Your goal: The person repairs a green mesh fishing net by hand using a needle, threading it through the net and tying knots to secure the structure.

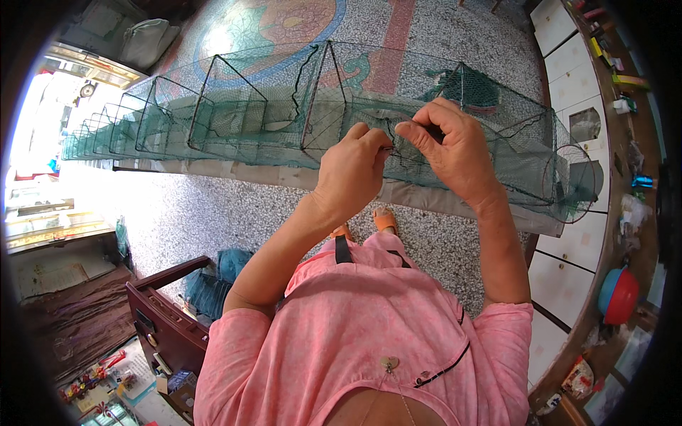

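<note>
A long green netting trap [241, 135], held up by dark wire frames, stretches from the far left to the right in front of me. My left hand [348, 170] is pinched close to its near side. A small dark tip pokes out at those fingertips, too small to name. To the right, my right hand [458, 149] is raised over the net with thumb and fingers closed together. What it holds, if anything, is hidden. Dark cords [297, 89] run along the mesh. At the right end the net narrows around a thin hoop [591, 177].
Beneath the net lies a long grey-covered surface [263, 174]. White cabinets [561, 284] line the right side, with a red basin [621, 297] on top. A dark red wooden cabinet [160, 312] stands at lower left, beside blue-green netting [209, 291]. The floor [213, 220] is speckled.
</note>
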`<state>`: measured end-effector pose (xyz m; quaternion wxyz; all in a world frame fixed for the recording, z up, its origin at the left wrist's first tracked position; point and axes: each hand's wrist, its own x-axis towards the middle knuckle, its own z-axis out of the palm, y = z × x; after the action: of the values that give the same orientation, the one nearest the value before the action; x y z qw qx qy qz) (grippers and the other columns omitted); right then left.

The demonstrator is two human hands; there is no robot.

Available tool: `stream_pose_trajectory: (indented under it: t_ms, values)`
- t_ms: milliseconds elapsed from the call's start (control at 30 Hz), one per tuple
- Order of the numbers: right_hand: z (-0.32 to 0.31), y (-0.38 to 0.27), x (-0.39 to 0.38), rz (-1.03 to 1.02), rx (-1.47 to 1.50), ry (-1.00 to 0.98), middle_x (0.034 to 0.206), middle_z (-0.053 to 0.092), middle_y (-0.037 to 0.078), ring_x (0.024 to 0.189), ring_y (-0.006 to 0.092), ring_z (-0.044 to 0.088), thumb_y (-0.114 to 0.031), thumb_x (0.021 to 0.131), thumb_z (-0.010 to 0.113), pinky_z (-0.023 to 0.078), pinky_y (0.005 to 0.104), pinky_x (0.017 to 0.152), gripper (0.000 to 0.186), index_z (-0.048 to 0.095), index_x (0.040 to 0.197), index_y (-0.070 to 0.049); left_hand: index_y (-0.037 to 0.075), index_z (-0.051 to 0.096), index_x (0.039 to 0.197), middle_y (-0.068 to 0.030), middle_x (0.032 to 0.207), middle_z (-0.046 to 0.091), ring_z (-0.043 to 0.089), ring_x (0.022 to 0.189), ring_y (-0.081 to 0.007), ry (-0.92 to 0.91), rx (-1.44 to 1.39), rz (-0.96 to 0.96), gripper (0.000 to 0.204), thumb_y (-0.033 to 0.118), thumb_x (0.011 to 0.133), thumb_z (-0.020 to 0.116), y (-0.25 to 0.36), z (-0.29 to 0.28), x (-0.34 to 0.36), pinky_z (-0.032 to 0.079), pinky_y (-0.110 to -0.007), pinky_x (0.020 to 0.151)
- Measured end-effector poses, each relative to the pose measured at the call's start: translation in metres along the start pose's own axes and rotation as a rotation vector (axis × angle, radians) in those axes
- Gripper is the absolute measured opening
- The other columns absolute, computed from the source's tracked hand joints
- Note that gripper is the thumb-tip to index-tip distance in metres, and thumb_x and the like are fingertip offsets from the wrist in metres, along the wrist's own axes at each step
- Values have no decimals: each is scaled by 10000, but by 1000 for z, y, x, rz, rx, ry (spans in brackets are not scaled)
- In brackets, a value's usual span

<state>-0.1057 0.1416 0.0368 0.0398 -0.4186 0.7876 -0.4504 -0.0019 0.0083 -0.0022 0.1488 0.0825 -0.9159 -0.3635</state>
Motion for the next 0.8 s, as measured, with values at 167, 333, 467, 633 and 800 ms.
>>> stream_pose_trajectory:
  t_ms: [167,333,467,633,800]
  values:
    - [0,0,-2,-4,10,-18,695,541,75,595,237,521,-218,770,697,407,329,524,234,579,741,-17,54,608,859,-111,786,535,561,724,-327,-63,-52,17,96,20,771,589,1,-2,-2,445,-388,620]
    - [9,16,-12,-95,98,13,777,595,78,603,194,544,-192,799,667,422,292,529,185,617,823,-16,54,621,861,-108,808,547,572,727,-318,-82,-48,37,107,3,772,589,-6,3,-11,452,-366,620]
    - [7,2,-23,265,394,-39,892,648,62,557,88,535,-193,868,601,417,222,489,178,640,918,-27,47,620,862,-111,805,545,571,710,-319,-39,-47,33,104,-3,777,587,-10,9,-15,452,-361,604]
    - [4,-2,-35,383,794,98,866,649,48,527,27,496,-259,952,461,358,162,439,270,591,1043,-40,42,617,869,-116,800,541,570,706,-319,-43,-53,47,105,-6,782,583,-10,9,-15,452,-362,597]
    - [-8,10,-34,268,831,309,711,581,8,485,28,407,-308,975,387,295,159,417,327,542,1053,-32,41,617,867,-117,804,542,568,697,-318,-46,-44,68,100,-4,783,586,-12,11,-15,453,-359,589]
